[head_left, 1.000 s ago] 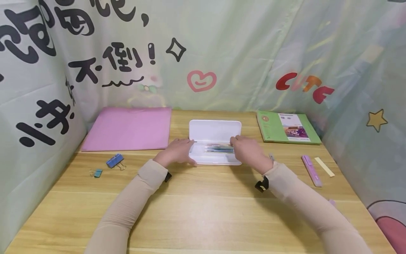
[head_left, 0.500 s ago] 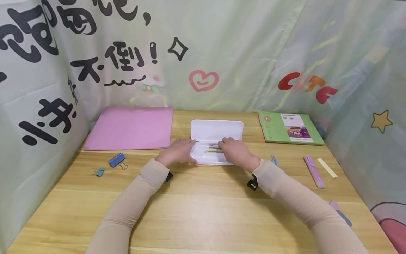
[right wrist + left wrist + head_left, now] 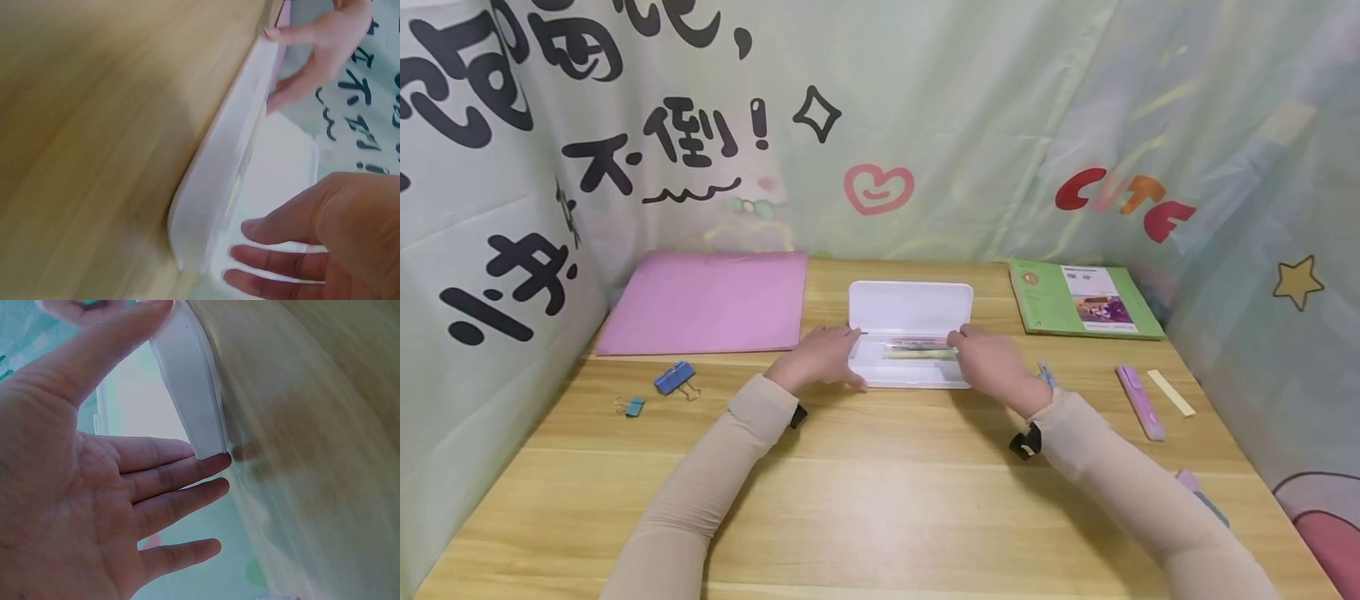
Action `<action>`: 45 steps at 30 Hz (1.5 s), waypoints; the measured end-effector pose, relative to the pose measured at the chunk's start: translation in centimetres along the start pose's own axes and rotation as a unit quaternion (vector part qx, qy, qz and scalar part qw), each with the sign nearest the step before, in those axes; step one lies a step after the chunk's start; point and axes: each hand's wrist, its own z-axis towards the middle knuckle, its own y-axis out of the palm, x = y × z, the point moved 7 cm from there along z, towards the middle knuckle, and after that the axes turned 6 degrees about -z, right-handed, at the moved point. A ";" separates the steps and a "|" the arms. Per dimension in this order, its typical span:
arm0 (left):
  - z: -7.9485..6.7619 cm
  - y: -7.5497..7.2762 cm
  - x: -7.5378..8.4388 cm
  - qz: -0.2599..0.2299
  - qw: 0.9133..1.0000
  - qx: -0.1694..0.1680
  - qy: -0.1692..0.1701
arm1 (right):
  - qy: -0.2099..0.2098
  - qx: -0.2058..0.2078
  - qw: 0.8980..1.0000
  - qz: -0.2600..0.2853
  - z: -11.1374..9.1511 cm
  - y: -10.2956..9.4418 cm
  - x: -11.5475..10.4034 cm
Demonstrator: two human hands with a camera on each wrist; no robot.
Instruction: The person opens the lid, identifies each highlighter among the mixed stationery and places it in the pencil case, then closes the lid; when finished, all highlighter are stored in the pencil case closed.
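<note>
A white pencil case (image 3: 910, 375) lies with its lid (image 3: 910, 307) raised. Several slim pens (image 3: 917, 348) rest lengthwise inside. My left hand (image 3: 822, 357) holds the case's left end, thumb at the front edge and fingers toward the back. In the left wrist view, the left hand (image 3: 81, 462) spans the white end wall (image 3: 190, 387), its other fingers spread. My right hand (image 3: 996, 362) is over the case's right end, fingertips beside the pens. The right wrist view has this hand (image 3: 337, 231) with fingers loosely bent over the tray and nothing visible between them.
A pink folder (image 3: 707, 304) lies back left, with a blue binder clip (image 3: 674, 377) and a smaller teal clip (image 3: 635, 407) before it. Back right is a green book (image 3: 1086, 300). A purple pen-like item (image 3: 1138, 402) and a cream strip (image 3: 1171, 392) lie at right.
My right hand moved left across the pens, then back to the case's right end. The pens' visible colours have shifted from bluish to yellowish. The left hand has stayed on the case.
</note>
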 end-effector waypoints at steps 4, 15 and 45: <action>-0.1 -0.1 -0.1 -0.003 1.000 0.001 -0.001 | 0.056 -0.025 0.998 0.010 -1.6 -0.2 2.5; -0.3 0.0 -0.2 -0.013 1.000 0.000 0.000 | 0.170 -0.194 0.966 -0.021 -6.4 1.2 7.7; -0.2 -0.1 0.1 -0.010 1.000 0.010 0.009 | 0.117 -0.087 0.989 -0.005 -5.6 0.1 5.0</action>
